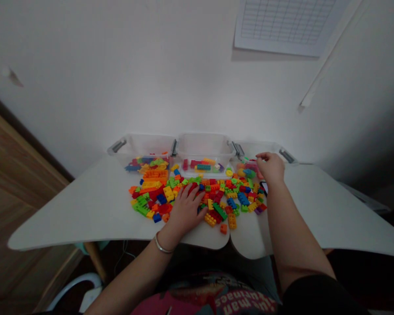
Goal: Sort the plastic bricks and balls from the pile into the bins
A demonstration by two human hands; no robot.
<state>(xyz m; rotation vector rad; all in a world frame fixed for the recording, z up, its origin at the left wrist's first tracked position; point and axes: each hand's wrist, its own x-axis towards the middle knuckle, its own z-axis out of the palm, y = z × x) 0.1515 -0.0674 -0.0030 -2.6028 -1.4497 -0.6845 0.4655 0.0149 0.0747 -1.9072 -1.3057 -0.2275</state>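
My left hand point(187, 210) lies palm down on a spread pile of coloured toy building bricks point(219, 212), its fingers apart over red and blue pieces. A bracelet circles that wrist. At the right clear plastic bin point(249, 151), my right hand point(272, 167) hangs over the near rim with fingers bent together. Anything between those fingers is too small or hidden to name. Inside that bin, a few colourful pieces point(248, 171) show through the wall. The middle bin point(205, 144) holds several bricks, among them a teal one point(203, 167).
The left clear bin point(147, 143) contains mixed blue, yellow and green bricks. All three bins stand in a row along the wall. A dark-edged flat object point(264, 187) lies partly under my right forearm. The white table point(85, 205) has a curved front edge with a seam between two tops.
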